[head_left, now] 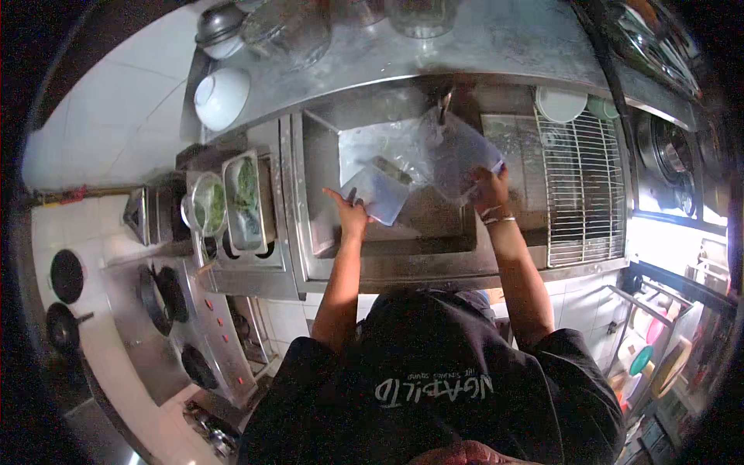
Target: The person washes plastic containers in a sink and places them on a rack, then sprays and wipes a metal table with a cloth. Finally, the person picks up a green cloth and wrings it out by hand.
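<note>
My left hand (353,212) is closed on the near-left edge of a small translucent squarish plastic piece, a container or a lid (385,200), over the sink (418,253). My right hand (491,192) grips the right side of a larger clear plastic container (457,159), its outline blurred. That container is tilted beneath the tap (444,107) at the back of the sink. Between the two hands lies something clear and wet-looking, too blurred to name. Behind the left-hand piece is a whitish area (358,146) in the sink.
Left of the sink stand a steel pan (249,225) with greens and a strainer (204,203) with greens. On the right is a wire rack (583,194) with a white bowl (561,105) behind it. Another white bowl (222,99) and glass jars (287,35) sit on the upper shelf.
</note>
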Demonstrator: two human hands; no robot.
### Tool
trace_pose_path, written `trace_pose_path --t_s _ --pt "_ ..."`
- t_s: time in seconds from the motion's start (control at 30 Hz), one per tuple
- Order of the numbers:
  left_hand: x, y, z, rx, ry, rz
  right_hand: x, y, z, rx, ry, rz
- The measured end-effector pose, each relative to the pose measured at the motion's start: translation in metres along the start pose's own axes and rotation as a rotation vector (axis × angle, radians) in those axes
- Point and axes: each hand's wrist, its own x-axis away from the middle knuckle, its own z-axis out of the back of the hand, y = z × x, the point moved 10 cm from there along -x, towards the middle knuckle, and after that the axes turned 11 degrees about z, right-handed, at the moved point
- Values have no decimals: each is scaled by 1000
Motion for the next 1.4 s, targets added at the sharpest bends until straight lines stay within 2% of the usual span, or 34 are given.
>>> trace_pose_path --t_s 0.1,0.17,0.2,0.3,0.33,0.43,0.47,0.53,0.6,0.63,0.7,0.77,0.87,0.9,0.97,1.03,1.1,1.17,1.23,1.27,1.3,1.33,1.37,1.4 --pt "-1 -23 26 8 28 15 -21 7 9 -47 -17 42" --pt "-8 -38 49 -158 39 0 -9 -28 -17 -81 -120 76" --pt "2 -29 55 -82 63 -21 0 -31 -22 -68 -53 -31" --pt "1 -39 77 -192 8 -40 -2 -45 -38 -57 -169 -15" --pt "17 -29 78 -132 63 -23 2 -51 -41 -51 -168 -11" --pt "28 -32 76 66 40 73 20 -56 -68 -401 -253 -93" --pt "27 -41 71 225 -2 107 27 -59 -70 -427 -270 -114" --pt "27 -36 48 256 -72 125 33 -62 -63 -448 -267 -98" --pt "26 -26 23 228 -85 138 30 -66 -43 -180 -191 50" --pt "26 -20 9 223 -109 142 34 -73 -36 -178 -175 69" --pt "30 11 -21 285 -253 2 53 -77 -10 -128 -6 2" --pt "32 33 -54 275 -299 -25 77 -98 3 -126 34 22" --pt "29 61 -111 250 -403 -51 89 -144 41 67 112 339" --pt "25 69 -134 232 -471 -49 93 -150 47 63 119 346" --pt "-3 70 -179 260 -553 -80 114 -195 50 310 118 636" --pt "-15 80 -226 287 -648 -102 127 -216 52 389 158 704" --pt "-25 77 -267 75 -690 28 148 -245 36 836 194 966" --pt "-43 74 -291 117 -776 23 155 -249 38 820 238 980" --pt "-66 69 -311 159 -857 18 162 -250 19 1089 80 1159" --pt "-83 51 -316 38 -804 144 160 -253 27 1090 100 1158" --pt "-92 37 -320 -82 -743 262 163 -251 16 1209 -25 1263" --pt "-61 54 -315 -176 -663 213 167 -245 6 1324 -159 1360" --pt "-50 48 -309 -188 -663 216 162 -246 14 1320 -150 1351" --pt "-42 49 -305 -121 -674 186 163 -251 18 1327 -139 1458"
